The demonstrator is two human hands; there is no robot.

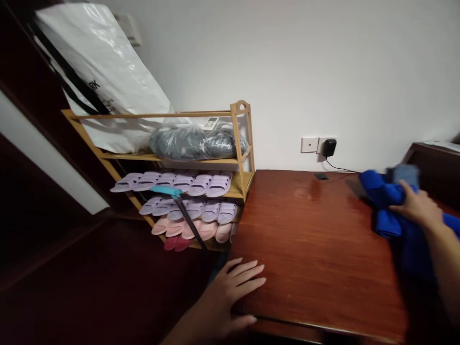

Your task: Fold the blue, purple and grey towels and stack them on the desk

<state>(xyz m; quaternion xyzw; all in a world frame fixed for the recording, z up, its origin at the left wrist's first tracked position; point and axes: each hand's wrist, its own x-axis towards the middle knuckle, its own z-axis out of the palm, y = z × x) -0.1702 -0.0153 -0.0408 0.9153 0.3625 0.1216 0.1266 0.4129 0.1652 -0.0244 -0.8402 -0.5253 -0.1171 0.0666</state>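
My left hand (pixel 235 290) rests with its fingers spread on the near left corner of a reddish-brown wooden table (pixel 309 244). At the right edge of the table, my right hand (pixel 420 207) grips a bright blue cloth (pixel 388 223), fingers bent over it. The cloth is bunched up, with part of it hanging dark below the hand. A grey-blue piece of fabric (pixel 404 175) shows just behind the hand. Motion blurs the cloth a little, so its exact kind cannot be made out.
Left of the table stands a wooden shoe rack (pixel 237 139) with rows of lilac slippers (pixel 199 184) and pink slippers (pixel 189 230). It also carries a white bag (pixel 104 57) and a plastic-wrapped grey bundle (pixel 196 143). A black plug adapter (pixel 328 147) with a cable sits in the wall.
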